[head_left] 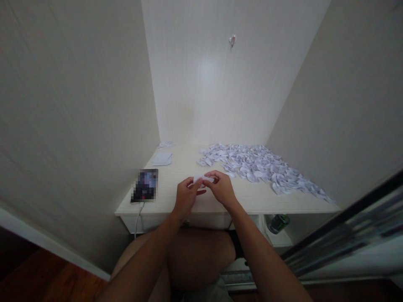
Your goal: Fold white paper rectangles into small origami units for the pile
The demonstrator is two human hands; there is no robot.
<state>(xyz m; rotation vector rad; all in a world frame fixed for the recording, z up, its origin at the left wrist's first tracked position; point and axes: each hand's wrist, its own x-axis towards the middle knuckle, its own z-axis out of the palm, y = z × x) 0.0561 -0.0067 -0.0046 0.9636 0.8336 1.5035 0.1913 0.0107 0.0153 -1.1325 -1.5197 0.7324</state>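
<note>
Between my two hands, above the front part of the white desk (176, 201), is a small piece of white paper (198, 179). My left hand (187, 193) pinches it from the left with thumb and fingers. From the right, my right hand (221, 187) grips the other end, its thumb close to the left thumb. The paper looks folded, though fingers cover much of it. Just beyond my right hand spreads a large heap of folded white paper pieces (255, 161). A stack of flat white paper sheets (162, 158) lies at the back left.
A phone (145, 185) with a blurred-out screen lies at the desk's left edge, a white cable (137, 218) running down from it. Below the desktop at right, a dark green can (278, 223) sits on a shelf. Walls enclose the desk on three sides. A small hook (232, 40) is on the back wall.
</note>
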